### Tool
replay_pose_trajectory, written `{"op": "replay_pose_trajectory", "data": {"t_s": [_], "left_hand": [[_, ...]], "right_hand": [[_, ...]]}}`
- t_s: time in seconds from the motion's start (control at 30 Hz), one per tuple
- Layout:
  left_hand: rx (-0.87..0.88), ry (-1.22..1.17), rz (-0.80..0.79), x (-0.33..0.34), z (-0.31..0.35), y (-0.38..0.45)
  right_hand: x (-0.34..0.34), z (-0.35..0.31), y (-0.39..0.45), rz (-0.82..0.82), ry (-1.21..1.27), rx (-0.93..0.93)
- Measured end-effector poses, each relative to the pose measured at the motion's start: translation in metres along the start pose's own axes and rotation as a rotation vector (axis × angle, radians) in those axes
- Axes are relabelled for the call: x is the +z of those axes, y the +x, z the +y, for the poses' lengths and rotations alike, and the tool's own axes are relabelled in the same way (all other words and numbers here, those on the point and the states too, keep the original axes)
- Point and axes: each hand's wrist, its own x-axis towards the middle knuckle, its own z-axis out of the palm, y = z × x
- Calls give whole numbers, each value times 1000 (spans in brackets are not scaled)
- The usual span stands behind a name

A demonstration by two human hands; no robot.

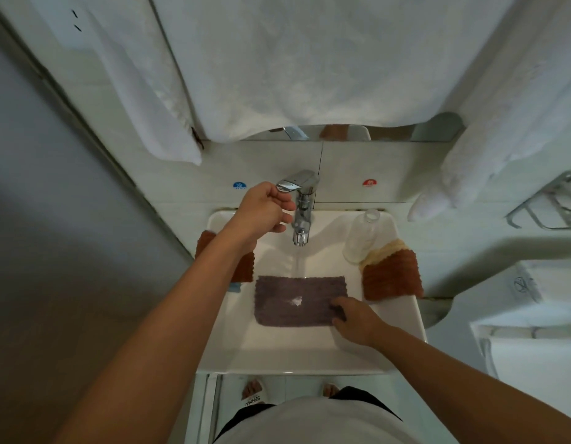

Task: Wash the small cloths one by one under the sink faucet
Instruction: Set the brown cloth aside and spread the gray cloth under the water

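A purple-grey small cloth (297,299) lies spread flat in the white sink basin (277,350). Water runs from the chrome faucet (301,219) and splashes on the cloth's middle. My left hand (264,209) is raised beside the faucet, its curled fingers at the tip of the lever handle (293,182). My right hand (354,318) grips the cloth's right edge between fingers and thumb. A rust-brown cloth (242,264) lies on the sink's left rim, partly behind my left forearm. Another rust-brown cloth with a cream part (391,272) lies on the right rim.
A clear plastic bottle (362,237) stands on the sink's back right corner. White towels (489,155) hang above and to both sides. A metal rack (547,206) sticks out at the right wall. A toilet (518,302) is to the right.
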Motion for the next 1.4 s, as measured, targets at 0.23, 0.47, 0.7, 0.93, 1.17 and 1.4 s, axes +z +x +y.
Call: {"op": "replay_pose_trajectory", "data": {"t_s": [0.23, 0.47, 0.7, 0.93, 1.17, 1.4], "left_hand": [[16, 51, -32, -4, 0, 0], [73, 51, -68, -7, -1, 3], [189, 168, -68, -17, -37, 5], [75, 716, -134, -7, -185, 1], [117, 1187, -272, 14, -245, -1], [121, 1440, -338, 11, -246, -13]], "right_hand": [[4, 1, 7, -31, -26, 25], [6, 3, 14, -44, -26, 25], [4, 3, 19, -13, -41, 5], [15, 8, 33, 135, -43, -71], [25, 16, 46, 42, -174, -21], [50, 7, 33, 3, -257, -108]]}}
